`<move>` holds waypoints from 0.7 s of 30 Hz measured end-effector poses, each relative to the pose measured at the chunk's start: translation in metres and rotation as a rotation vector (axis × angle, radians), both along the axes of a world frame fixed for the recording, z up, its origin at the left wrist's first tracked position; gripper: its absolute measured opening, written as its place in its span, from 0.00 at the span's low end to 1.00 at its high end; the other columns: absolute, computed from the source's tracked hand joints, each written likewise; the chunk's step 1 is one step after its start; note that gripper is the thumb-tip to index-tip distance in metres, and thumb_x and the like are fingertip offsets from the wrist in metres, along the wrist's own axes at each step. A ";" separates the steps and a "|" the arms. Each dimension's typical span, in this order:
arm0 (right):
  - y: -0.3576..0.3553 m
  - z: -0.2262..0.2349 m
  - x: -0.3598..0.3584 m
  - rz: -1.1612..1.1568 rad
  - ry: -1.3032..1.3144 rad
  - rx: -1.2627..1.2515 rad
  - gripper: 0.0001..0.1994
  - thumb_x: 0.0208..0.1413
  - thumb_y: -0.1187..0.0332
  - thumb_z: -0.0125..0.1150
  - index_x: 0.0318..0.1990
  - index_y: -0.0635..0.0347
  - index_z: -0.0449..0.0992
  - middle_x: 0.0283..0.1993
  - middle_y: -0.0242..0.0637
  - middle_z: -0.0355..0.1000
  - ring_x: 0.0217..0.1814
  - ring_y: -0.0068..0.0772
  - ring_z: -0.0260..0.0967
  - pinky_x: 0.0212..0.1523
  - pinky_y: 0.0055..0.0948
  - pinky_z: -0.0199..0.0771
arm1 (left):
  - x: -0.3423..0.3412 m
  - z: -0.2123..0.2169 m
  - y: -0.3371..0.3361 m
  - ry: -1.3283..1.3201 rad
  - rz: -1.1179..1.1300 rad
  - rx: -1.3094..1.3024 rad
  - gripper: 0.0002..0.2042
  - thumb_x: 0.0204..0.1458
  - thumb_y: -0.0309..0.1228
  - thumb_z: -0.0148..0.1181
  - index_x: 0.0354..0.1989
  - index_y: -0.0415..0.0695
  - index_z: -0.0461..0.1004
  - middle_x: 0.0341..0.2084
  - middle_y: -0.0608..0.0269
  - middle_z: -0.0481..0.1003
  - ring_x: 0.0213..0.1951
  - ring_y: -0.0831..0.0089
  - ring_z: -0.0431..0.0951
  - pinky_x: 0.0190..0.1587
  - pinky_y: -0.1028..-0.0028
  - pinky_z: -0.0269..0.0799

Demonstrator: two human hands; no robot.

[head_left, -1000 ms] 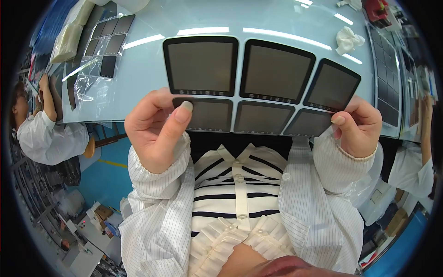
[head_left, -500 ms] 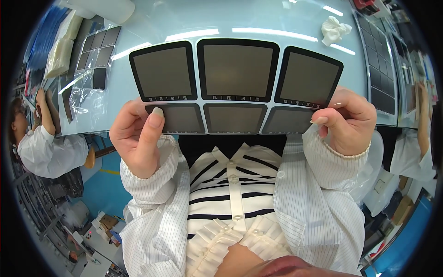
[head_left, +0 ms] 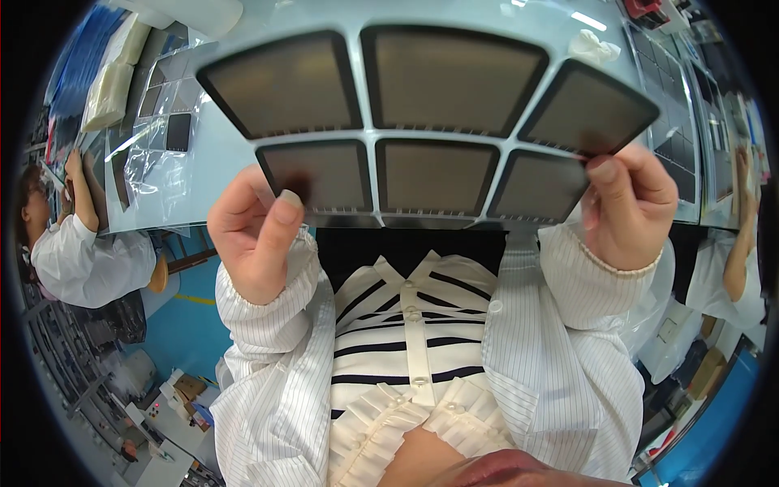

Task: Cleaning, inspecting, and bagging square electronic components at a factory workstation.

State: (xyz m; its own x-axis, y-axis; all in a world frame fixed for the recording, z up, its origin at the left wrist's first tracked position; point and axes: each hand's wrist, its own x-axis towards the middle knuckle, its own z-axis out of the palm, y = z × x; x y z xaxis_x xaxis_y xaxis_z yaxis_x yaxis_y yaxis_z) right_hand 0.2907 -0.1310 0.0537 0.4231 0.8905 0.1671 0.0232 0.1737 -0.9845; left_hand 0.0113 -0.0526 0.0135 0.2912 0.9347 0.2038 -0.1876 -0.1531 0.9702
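She holds a sheet (head_left: 430, 122) of six dark panels up in front of her, both hands raised close to the camera, so that the panels face her squarely; to my eye it is held this way for looking over, since the overhead lights glance off the surface at this tilt. The sheet is off the worktop (head_left: 203, 174), which lies pale behind and below it.

The left hand (head_left: 256, 239) pinches the lower left corner: the thumb lies across the front of the bottom-left panel, the other fingers (head_left: 231, 215) curl behind the edge. The right hand (head_left: 629, 207) grips the lower right corner the same way, thumb on the front near the seam between upper and lower right panels, fingers closed behind. Holding by the two bottom corners keeps most of the dark faces free of touch, though each thumb does overlap a panel.

On the worktop to the left lie more dark panels in clear bags (head_left: 158, 130) and a stack of pale foam (head_left: 105, 89). A crumpled white cloth (head_left: 596, 47) sits far right. Other people in white coats (head_left: 85, 256) work at either side.
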 end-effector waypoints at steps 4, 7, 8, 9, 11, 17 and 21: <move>0.009 0.004 0.007 -0.025 0.044 0.139 0.05 0.52 0.75 0.66 0.35 0.65 0.79 0.27 0.34 0.75 0.14 0.11 0.56 0.15 0.11 0.51 | 0.000 -0.003 0.001 0.080 -0.089 0.122 0.10 0.54 0.31 0.61 0.28 0.35 0.74 0.23 0.66 0.73 0.24 0.82 0.65 0.28 0.81 0.58; 0.016 0.006 0.012 0.002 -0.009 0.159 0.06 0.52 0.74 0.66 0.37 0.65 0.80 0.25 0.32 0.74 0.14 0.11 0.56 0.14 0.11 0.48 | -0.003 0.000 -0.001 0.108 -0.058 0.070 0.10 0.54 0.30 0.60 0.31 0.33 0.76 0.21 0.67 0.72 0.23 0.83 0.65 0.28 0.81 0.58; 0.017 0.006 0.013 0.024 -0.023 0.163 0.07 0.52 0.74 0.66 0.38 0.65 0.80 0.25 0.32 0.74 0.14 0.11 0.56 0.14 0.11 0.47 | -0.005 0.001 -0.001 0.108 -0.062 0.043 0.10 0.54 0.30 0.60 0.33 0.33 0.76 0.21 0.67 0.72 0.23 0.83 0.65 0.28 0.81 0.58; 0.019 0.006 0.014 0.040 -0.071 0.171 0.08 0.53 0.74 0.64 0.40 0.65 0.79 0.27 0.34 0.75 0.14 0.11 0.56 0.13 0.10 0.48 | -0.006 0.002 -0.001 0.098 -0.065 0.016 0.10 0.54 0.30 0.60 0.34 0.33 0.76 0.21 0.68 0.72 0.23 0.83 0.64 0.28 0.81 0.58; 0.022 0.006 0.015 0.096 -0.144 0.184 0.10 0.56 0.74 0.61 0.45 0.65 0.77 0.32 0.37 0.77 0.13 0.11 0.56 0.13 0.09 0.49 | -0.008 0.004 0.001 0.075 -0.072 -0.028 0.10 0.54 0.29 0.60 0.36 0.33 0.77 0.21 0.68 0.72 0.22 0.84 0.64 0.28 0.81 0.58; 0.024 0.006 0.015 0.174 -0.179 0.195 0.13 0.57 0.76 0.58 0.50 0.64 0.75 0.40 0.42 0.78 0.11 0.13 0.57 0.12 0.09 0.50 | -0.006 0.002 0.002 0.019 0.032 -0.085 0.10 0.54 0.29 0.60 0.38 0.33 0.77 0.25 0.63 0.77 0.26 0.82 0.70 0.32 0.81 0.63; 0.025 0.005 0.015 0.134 -0.193 0.189 0.13 0.58 0.76 0.57 0.50 0.64 0.75 0.40 0.42 0.78 0.11 0.14 0.59 0.12 0.09 0.50 | -0.006 0.002 0.002 0.010 0.006 -0.071 0.10 0.54 0.28 0.59 0.38 0.33 0.77 0.28 0.61 0.79 0.28 0.81 0.72 0.34 0.80 0.65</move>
State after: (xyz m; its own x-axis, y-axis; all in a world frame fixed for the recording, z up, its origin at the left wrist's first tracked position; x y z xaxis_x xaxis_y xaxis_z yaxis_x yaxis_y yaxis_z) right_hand 0.3057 -0.1063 0.0584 0.2484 0.8817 0.4011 0.1711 0.3677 -0.9141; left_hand 0.0058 -0.0503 0.0152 0.2869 0.9485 0.1343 -0.1769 -0.0853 0.9805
